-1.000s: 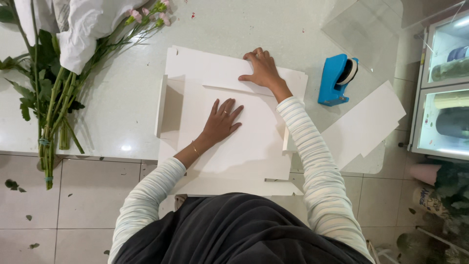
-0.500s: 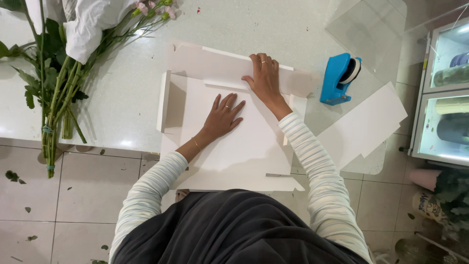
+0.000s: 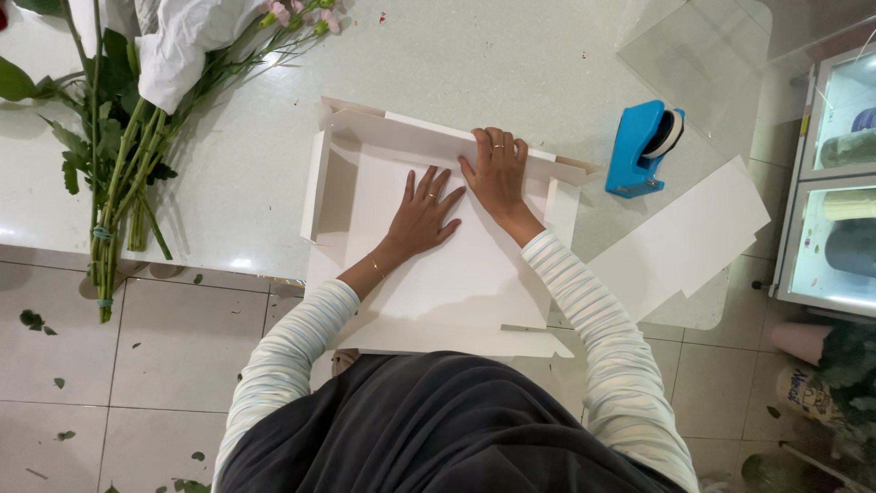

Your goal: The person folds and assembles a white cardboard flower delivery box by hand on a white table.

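Note:
A flat white cardboard box blank [image 3: 474, 274] lies on the pale table, its left flap [image 3: 317, 187] and far flap [image 3: 420, 132] folded up. My left hand [image 3: 424, 212] rests flat on the middle panel, fingers spread. My right hand [image 3: 497, 169] presses palm-down on the far fold line, fingers reaching over the raised far flap. Both arms wear striped white sleeves. Neither hand grips anything.
A blue tape dispenser [image 3: 643, 148] stands right of the box. Another white cardboard sheet [image 3: 684, 242] lies at the right table edge. Long-stemmed flowers wrapped in white paper [image 3: 128, 110] lie at the left. A glass-fronted cabinet [image 3: 835, 183] stands far right. Leaf scraps dot the tiled floor.
My right hand slid left along the far fold toward the left hand. The left hand stayed flat on the panel. The far flap stands higher than before.

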